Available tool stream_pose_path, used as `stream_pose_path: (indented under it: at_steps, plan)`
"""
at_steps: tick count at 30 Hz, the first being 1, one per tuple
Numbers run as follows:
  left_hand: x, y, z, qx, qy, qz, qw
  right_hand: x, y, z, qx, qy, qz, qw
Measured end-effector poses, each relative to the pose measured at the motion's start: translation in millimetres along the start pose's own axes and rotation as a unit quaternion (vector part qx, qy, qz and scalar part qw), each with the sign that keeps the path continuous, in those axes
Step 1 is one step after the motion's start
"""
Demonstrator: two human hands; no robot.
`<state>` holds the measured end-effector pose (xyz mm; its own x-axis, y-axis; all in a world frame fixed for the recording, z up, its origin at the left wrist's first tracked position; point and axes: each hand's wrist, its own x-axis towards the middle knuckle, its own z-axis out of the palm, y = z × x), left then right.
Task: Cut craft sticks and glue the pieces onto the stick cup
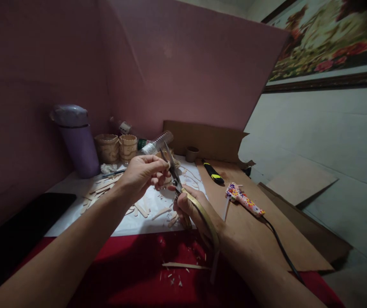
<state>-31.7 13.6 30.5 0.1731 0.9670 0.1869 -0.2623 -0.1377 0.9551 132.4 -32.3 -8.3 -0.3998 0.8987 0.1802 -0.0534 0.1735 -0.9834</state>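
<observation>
My right hand (192, 210) grips the gold handles of a pair of scissors (174, 176), blades pointing up and away. My left hand (145, 171) is closed in a pinch right beside the blades, holding a small wooden stick piece that is mostly hidden by my fingers. Below both hands, several wooden stick pieces (141, 209) lie scattered on a white sheet (74, 188). One long wooden stick (185, 266) and small offcuts lie on the red cloth (132, 269) near me.
A flower-patterned glue gun (245, 200) with a black cord lies on brown cardboard (266, 239) at right, behind it a black-yellow knife (213, 173). At the back stand a purple flask (77, 139), two stick cups (116, 147), a bottle (156, 143). A dark slab (16, 231) lies left.
</observation>
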Motion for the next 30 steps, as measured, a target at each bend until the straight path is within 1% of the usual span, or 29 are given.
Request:
stream_pose_path:
  at_steps: [6, 12, 19, 25, 30]
  plan:
    - [-1, -1, 1, -0.002, 0.009, -0.005, 1.0, 0, 1, 0, -0.022, 0.016, -0.01, 1.0]
    - [-1, -4, 3, -0.003, 0.018, -0.012, 1.0, -1, 8, 3, 0.006, 0.033, 0.009, 0.999]
    - [-2, -4, 4, -0.012, 0.03, -0.042, 0.999, 0, 7, 5, 0.032, 0.048, 0.022, 0.998]
    - [-3, -2, 9, -0.019, 0.041, -0.045, 0.998, 1, 14, 7, 0.052, 0.056, 0.017, 0.997]
    - [-2, -2, 8, -0.023, 0.045, -0.042, 0.998, 3, 23, 11, 0.053, 0.082, 0.015, 0.995]
